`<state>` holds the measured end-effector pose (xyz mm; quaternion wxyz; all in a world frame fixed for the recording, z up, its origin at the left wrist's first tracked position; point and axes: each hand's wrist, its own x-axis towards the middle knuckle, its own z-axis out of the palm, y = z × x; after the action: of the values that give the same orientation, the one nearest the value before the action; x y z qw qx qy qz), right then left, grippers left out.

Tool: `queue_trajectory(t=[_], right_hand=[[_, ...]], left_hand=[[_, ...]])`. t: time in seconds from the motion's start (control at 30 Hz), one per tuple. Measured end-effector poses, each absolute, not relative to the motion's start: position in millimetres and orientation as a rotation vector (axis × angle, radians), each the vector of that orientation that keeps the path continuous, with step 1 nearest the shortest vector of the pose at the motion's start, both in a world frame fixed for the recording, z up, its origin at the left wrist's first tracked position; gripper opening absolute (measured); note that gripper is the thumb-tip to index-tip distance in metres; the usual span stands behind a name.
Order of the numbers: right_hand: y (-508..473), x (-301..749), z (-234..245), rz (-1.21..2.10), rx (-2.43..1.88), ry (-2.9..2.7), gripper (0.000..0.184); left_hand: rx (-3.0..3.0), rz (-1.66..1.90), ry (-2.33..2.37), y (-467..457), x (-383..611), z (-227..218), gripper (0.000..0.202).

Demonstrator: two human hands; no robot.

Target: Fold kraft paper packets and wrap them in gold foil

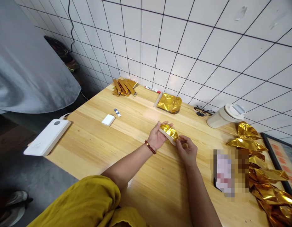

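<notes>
A piece of shiny gold foil paper (170,131) with a pale border along its near edge is held above the middle of the wooden table. My left hand (157,138), palm turned up and a dark red bead bracelet at its wrist, grips the foil's left part, with some fingers behind it. The thumb and finger of my right hand (188,151) pinch the foil's right end. Beyond my hands lies a stack of flat gold foil sheets (169,103) with a pale strip on its left side.
Folded gold foil strips (124,86) lie at the back left, near a red-and-white marker (152,89). A white charger (108,120) and a power bank (48,137) are left. Glasses (204,110), a tumbler (223,116), a blurred phone (223,173) and folded foil shapes (268,175) stand right.
</notes>
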<state>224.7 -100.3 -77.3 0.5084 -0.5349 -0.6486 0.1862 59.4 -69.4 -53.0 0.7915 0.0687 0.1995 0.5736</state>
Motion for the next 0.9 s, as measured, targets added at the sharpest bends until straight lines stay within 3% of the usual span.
queue_trajectory(t=[0.13, 0.33, 0.5, 0.67, 0.9], right_hand=[[-100.7, 229.0, -83.1, 0.404, -1.284, -1.668, 0.019], [-100.9, 232.3, -78.9, 0.413, -1.238, -1.801, 0.011], [-101.9, 231.0, -70.7, 0.51, -1.091, -1.875, 0.015], [-101.5, 227.5, -70.6, 0.451, -1.083, -1.97, 0.037], [-100.3, 228.9, -75.7, 0.437, -1.116, -1.945, 0.011]], left_hand=[[0.108, 1.227, 0.432, -63.9, 56.2, -56.7, 0.027], [0.149, 1.28, 0.489, -62.5, 60.3, -62.4, 0.037], [0.14, 1.3, 0.514, -59.8, 59.8, -64.5, 0.031], [0.117, 1.32, 0.501, -57.5, 58.2, -66.8, 0.027], [0.085, 1.278, 0.48, -58.6, 55.7, -65.1, 0.031]])
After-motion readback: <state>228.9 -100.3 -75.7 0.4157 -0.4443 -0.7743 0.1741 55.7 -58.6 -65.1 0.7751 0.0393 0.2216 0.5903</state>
